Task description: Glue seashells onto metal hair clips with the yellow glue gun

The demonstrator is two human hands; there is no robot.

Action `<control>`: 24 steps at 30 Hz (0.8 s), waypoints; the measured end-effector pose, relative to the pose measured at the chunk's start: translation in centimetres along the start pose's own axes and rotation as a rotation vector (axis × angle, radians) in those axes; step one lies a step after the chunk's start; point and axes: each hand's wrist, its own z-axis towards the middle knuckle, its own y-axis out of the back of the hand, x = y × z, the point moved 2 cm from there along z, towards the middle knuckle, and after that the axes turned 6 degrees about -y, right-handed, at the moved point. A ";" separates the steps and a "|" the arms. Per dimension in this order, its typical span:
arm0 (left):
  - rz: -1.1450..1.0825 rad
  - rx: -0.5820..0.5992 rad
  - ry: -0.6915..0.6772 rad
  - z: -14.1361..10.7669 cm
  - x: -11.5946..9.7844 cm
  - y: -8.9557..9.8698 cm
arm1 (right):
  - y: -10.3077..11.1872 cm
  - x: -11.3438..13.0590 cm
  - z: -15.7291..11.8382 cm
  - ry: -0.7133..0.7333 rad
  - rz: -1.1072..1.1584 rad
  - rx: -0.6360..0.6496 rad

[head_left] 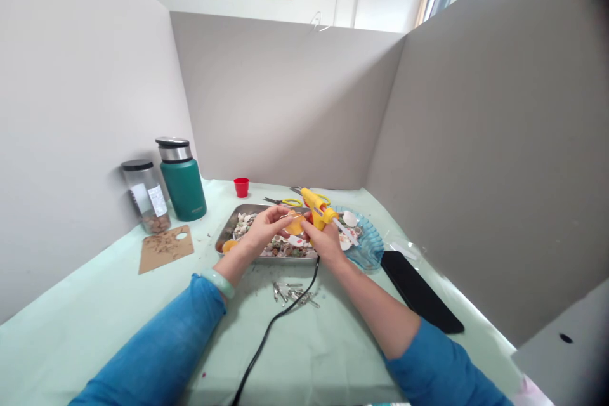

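Observation:
Above a metal tray (247,208) of shells and small stones, my left hand (264,227) pinches an orange disc-like piece (295,223). Wrapped round a yellow glue gun (318,208) is my right hand (325,240), with its fingertips close to the orange piece. A translucent glue stick (346,231) juts from the back of the gun, and its black cord (269,328) runs down toward me. Another orange piece (229,245) lies at the tray's left end. Small metal clips (294,294) lie in front of the tray.
A green bottle (182,184), a clear jar (148,200) and a brown board (166,248) are at the left. Behind the tray are a red cup (241,188) and yellow-handled scissors (291,202). A blue shell-shaped dish (371,244) and a black slab (421,292) lie right.

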 end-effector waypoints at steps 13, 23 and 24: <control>0.055 -0.013 -0.024 0.1 0.5 0.4 | 0.0 0.3 -0.8 0.043 -0.211 -0.063; -0.034 -0.053 0.067 0.1 0.6 0.7 | 0.1 -0.6 -0.5 0.136 -0.228 -0.008; -0.051 -0.052 0.083 0.1 0.6 0.7 | 0.1 -0.5 -0.5 0.125 -0.215 -0.002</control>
